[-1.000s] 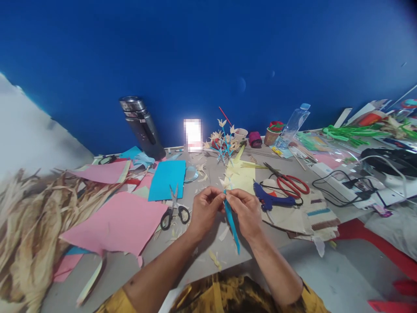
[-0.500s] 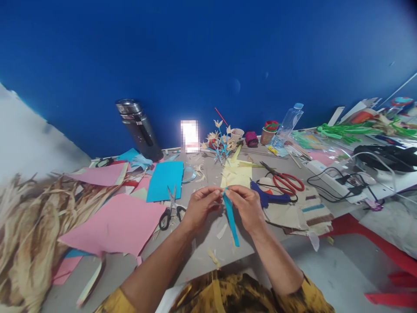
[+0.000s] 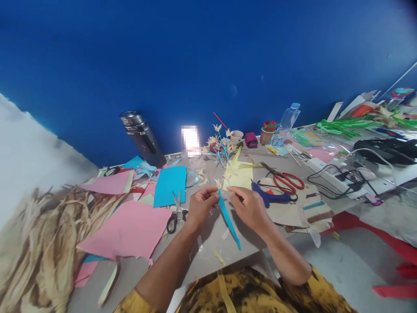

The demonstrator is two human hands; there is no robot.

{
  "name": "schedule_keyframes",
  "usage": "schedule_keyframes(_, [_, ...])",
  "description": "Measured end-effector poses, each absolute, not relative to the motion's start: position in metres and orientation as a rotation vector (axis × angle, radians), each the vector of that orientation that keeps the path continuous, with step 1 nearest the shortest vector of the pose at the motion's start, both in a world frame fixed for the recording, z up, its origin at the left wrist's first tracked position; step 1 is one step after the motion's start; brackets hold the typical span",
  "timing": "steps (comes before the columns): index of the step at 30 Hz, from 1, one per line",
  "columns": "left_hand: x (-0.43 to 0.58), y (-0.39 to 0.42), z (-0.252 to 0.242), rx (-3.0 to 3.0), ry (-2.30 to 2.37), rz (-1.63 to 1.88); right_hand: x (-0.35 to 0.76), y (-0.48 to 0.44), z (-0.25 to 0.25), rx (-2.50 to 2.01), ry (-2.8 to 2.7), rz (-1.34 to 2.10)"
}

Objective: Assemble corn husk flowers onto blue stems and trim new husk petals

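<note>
My left hand (image 3: 201, 208) is closed in a pinch at the top of a long blue paper strip (image 3: 230, 221), which hangs down toward the table's front edge. A small pale husk flower (image 3: 218, 184) stands up at the pinched end. To the right of the strip, my right hand (image 3: 249, 208) is apart from it, the index finger stretched out and the other fingers curled, with nothing visible in it. Left of my left hand lie black-handled scissors (image 3: 176, 213). A blue glue gun (image 3: 272, 196) and red-handled scissors (image 3: 288, 180) lie beyond my right hand.
Blue-stemmed husk flowers (image 3: 222, 145) stand at the back. Pink sheets (image 3: 127, 230), a blue sheet (image 3: 170, 186) and dried husks (image 3: 42, 243) cover the left. A dark flask (image 3: 143, 139) leans by the wall. At right are a plastic bottle (image 3: 286, 125) and a power strip (image 3: 329, 178).
My right hand has let go of the strip's top and moved slightly right. The left hand keeps its pinch, and the pale flower now shows. The view has shifted slightly.
</note>
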State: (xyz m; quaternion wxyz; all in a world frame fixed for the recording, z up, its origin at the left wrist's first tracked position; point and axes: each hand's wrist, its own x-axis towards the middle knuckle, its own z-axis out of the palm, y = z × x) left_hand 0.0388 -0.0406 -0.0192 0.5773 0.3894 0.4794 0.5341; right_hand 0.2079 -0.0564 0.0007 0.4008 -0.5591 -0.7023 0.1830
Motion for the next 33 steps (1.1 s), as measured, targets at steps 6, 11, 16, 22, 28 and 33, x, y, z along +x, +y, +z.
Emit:
schedule_keyframes(6, [0.033,-0.036,-0.016,0.565,1.037,1.176,0.284,-0.051,-0.001,-1.666,-2.045,0.054])
schedule_keyframes(11, [0.032,-0.038,-0.005,0.449,0.998,1.156,0.324,-0.054,-0.013,-1.652,-2.407,-0.030])
schedule_keyframes(16, [0.030,-0.036,-0.007,0.400,1.008,1.160,0.332,-0.055,-0.018,-1.715,-2.411,-0.077])
schedule_keyframes(22, [0.028,-0.034,-0.010,0.418,1.049,1.172,0.339,-0.055,-0.018,-1.679,-2.431,-0.058])
schedule_keyframes(28, [0.031,-0.036,-0.010,0.413,1.043,1.149,0.294,-0.065,0.002,-1.492,-2.140,0.048])
schedule_keyframes(33, [0.035,-0.042,-0.008,0.508,0.978,1.160,0.221,-0.059,0.012,-1.278,-1.975,0.371])
